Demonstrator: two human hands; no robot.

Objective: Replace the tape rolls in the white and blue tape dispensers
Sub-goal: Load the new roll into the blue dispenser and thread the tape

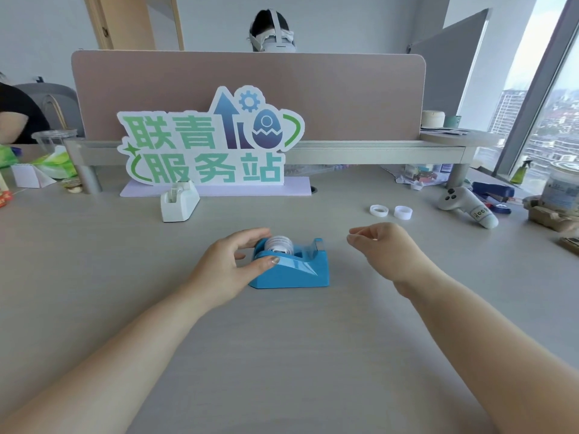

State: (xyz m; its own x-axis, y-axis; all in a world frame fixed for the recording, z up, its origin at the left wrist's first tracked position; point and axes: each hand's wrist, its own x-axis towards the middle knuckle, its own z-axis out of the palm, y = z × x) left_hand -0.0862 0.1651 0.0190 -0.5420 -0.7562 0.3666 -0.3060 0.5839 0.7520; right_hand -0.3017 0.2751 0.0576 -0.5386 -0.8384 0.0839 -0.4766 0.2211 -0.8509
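The blue tape dispenser (291, 270) sits on the desk in front of me with a tape roll (279, 244) seated in its cradle. My left hand (228, 264) grips the dispenser's left end, fingers over the back and thumb on the near side. My right hand (380, 245) hovers to the right of the dispenser, fingers loosely curled with the tips pinched; whether it holds a strip of tape I cannot tell. The white tape dispenser (179, 200) stands farther back on the left. Two small white rings (379, 211) (403, 212) lie at the back right.
A large cut-out sign (206, 142) stands against the desk divider (250, 89), with a raised shelf (376, 151) beside it. A white controller (466, 206), a blue stapler (495, 192) and a jar (562, 189) crowd the right side. Tissues and papers (47, 170) lie at far left. A person sits behind the divider.
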